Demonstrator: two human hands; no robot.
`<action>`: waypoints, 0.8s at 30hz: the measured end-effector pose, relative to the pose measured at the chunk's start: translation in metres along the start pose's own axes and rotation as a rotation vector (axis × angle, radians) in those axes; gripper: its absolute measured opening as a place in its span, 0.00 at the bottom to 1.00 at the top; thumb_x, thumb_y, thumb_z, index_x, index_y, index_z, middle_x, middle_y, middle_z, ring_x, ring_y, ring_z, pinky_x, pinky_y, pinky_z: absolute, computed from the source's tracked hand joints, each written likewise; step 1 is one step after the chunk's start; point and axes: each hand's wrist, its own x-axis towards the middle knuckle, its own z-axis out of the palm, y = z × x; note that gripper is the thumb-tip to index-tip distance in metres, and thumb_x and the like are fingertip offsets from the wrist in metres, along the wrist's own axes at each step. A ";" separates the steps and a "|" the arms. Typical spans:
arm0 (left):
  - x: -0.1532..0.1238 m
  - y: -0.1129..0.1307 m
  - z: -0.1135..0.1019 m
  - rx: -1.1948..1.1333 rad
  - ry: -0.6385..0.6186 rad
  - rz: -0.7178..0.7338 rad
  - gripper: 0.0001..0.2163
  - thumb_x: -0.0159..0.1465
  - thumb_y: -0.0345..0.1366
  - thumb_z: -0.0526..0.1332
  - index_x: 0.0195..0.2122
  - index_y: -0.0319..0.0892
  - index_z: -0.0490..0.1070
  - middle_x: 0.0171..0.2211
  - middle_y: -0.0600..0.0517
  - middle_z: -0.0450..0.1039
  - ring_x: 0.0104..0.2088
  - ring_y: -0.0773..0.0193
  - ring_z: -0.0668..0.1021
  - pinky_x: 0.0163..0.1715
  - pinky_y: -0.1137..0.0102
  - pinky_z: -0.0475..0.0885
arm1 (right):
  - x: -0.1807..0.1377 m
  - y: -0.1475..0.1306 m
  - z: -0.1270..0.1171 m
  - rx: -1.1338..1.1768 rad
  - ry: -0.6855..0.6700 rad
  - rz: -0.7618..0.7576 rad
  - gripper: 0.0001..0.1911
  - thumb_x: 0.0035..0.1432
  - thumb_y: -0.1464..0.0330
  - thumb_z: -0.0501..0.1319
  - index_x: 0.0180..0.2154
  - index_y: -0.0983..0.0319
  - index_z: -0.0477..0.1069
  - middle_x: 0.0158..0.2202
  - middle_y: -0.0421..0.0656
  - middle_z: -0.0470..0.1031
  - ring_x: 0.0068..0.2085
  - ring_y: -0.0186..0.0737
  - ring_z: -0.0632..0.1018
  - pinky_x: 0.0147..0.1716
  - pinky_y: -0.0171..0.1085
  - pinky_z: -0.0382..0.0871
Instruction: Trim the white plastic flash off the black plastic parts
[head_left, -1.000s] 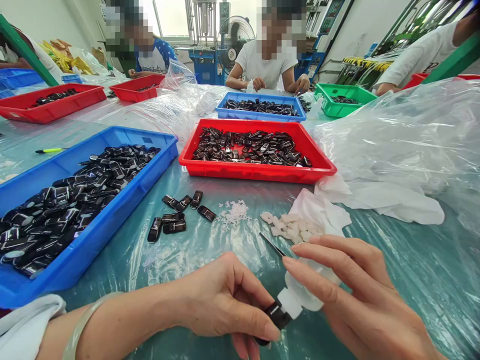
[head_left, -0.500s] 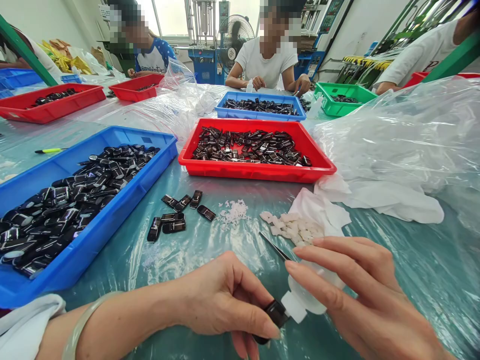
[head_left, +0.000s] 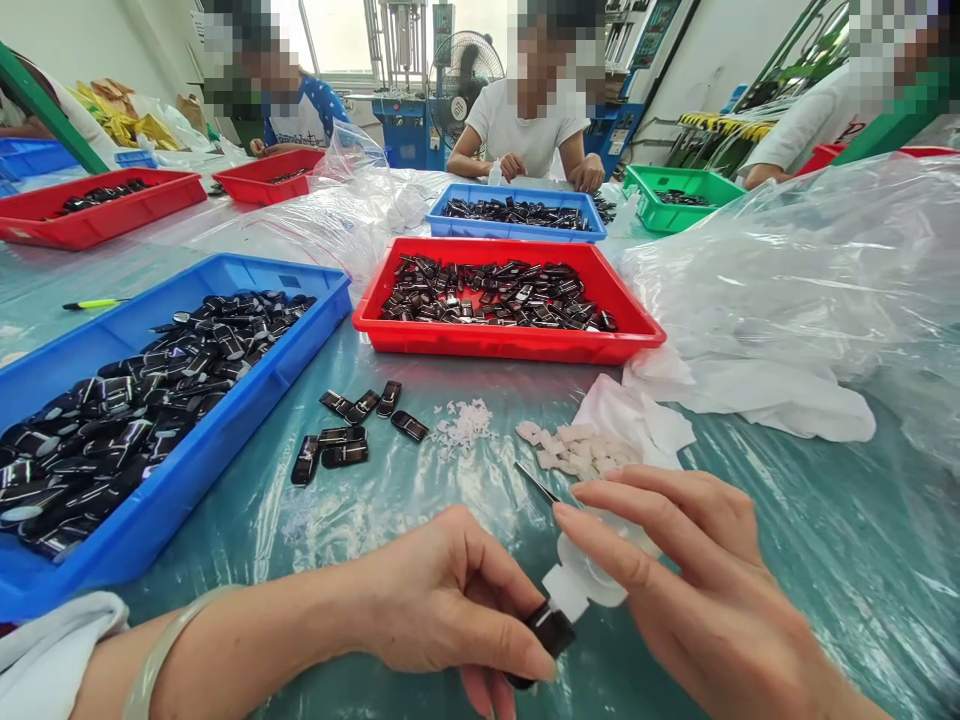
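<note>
Left hand (head_left: 450, 600): closed, thumb and fingers pinching a small black part (head_left: 551, 630) above the near edge of the table (head_left: 825, 520).
Right hand (head_left: 697, 600): fingers curled about a white bottle (head_left: 592, 580), whose nozzle touched the black part.
Loose pieces (head_left: 345, 430): lay on the table between the blue tray (head_left: 225, 410) and the white bits (head_left: 581, 450).
Red tray (head_left: 510, 343): sat toward the table's middle and held black pieces.

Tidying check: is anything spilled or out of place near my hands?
Several black parts lie loose on the table, outside the blue tray, with white flakes scattered beside them. Nothing looks damaged.
</note>
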 end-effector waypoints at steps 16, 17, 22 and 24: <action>-0.004 0.000 -0.001 0.530 0.148 0.386 0.12 0.51 0.30 0.64 0.37 0.32 0.78 0.28 0.46 0.75 0.25 0.70 0.72 0.24 0.79 0.65 | -0.049 0.065 -0.035 0.039 -0.078 0.963 0.19 0.43 0.58 0.66 0.40 0.52 0.71 0.40 0.41 0.77 0.44 0.47 0.76 0.43 0.42 0.68; -0.004 -0.001 0.000 0.548 0.158 0.389 0.12 0.51 0.30 0.64 0.37 0.32 0.78 0.28 0.45 0.75 0.25 0.70 0.72 0.24 0.79 0.65 | -0.050 0.071 -0.037 0.071 -0.085 1.076 0.20 0.41 0.58 0.67 0.39 0.52 0.72 0.39 0.41 0.77 0.43 0.48 0.76 0.42 0.42 0.68; -0.003 -0.001 0.001 0.583 0.224 0.322 0.11 0.51 0.32 0.64 0.35 0.35 0.79 0.25 0.48 0.74 0.24 0.68 0.73 0.24 0.77 0.66 | -0.058 0.091 -0.038 0.164 -0.062 1.169 0.20 0.40 0.56 0.66 0.36 0.56 0.74 0.41 0.44 0.77 0.43 0.49 0.77 0.38 0.40 0.72; -0.002 0.000 0.001 0.491 0.235 0.235 0.10 0.51 0.33 0.63 0.33 0.35 0.78 0.20 0.52 0.70 0.21 0.69 0.72 0.22 0.77 0.67 | -0.062 0.093 -0.035 0.207 -0.029 1.152 0.22 0.40 0.55 0.66 0.39 0.57 0.72 0.41 0.45 0.77 0.42 0.48 0.77 0.38 0.39 0.73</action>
